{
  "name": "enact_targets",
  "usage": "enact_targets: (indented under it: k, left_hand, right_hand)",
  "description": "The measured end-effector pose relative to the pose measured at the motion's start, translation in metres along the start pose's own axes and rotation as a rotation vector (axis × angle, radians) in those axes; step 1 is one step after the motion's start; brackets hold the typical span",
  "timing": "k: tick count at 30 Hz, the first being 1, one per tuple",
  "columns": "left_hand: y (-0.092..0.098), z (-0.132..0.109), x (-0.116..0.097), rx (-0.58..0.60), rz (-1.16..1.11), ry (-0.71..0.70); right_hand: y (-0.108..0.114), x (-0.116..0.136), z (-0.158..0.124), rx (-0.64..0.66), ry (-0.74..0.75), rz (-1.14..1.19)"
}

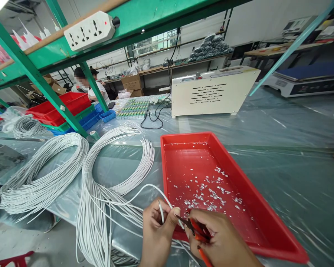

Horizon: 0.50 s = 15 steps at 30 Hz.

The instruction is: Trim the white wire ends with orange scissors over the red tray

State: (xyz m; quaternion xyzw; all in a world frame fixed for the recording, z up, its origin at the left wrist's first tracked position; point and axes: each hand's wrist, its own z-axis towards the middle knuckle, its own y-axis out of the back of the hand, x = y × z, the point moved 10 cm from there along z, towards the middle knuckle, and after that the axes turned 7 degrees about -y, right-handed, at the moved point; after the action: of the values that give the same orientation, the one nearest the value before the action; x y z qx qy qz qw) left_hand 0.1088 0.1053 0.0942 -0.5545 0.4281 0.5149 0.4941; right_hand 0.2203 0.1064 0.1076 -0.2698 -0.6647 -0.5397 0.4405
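Observation:
My left hand pinches a white cable between thumb and fingers, with a short end of it sticking up by the index finger. My right hand is closed round orange-handled scissors. Their dark blades point left and lie at the cable just beside my left thumb; I cannot tell whether they touch it. Both hands are over the near edge of a red tray, which holds many small silvery scraps. A large coil of white cables lies left of my hands.
Another cable coil rests farther left. A cream metal machine stands behind the tray. Green shelf posts and a power strip cross the upper left. Stacked bins and a seated person are beyond.

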Motion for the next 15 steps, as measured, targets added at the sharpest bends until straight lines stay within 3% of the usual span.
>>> enact_targets:
  k: [11,15]
  left_hand:
    - [-0.005,0.000,0.003,0.088,-0.140,0.082]
    - [-0.003,0.002,0.006,0.080,-0.193,0.121]
  right_hand:
    - [-0.006,-0.017,0.003,0.028,-0.104,0.238]
    - [0.012,-0.017,0.009,-0.084,-0.055,0.042]
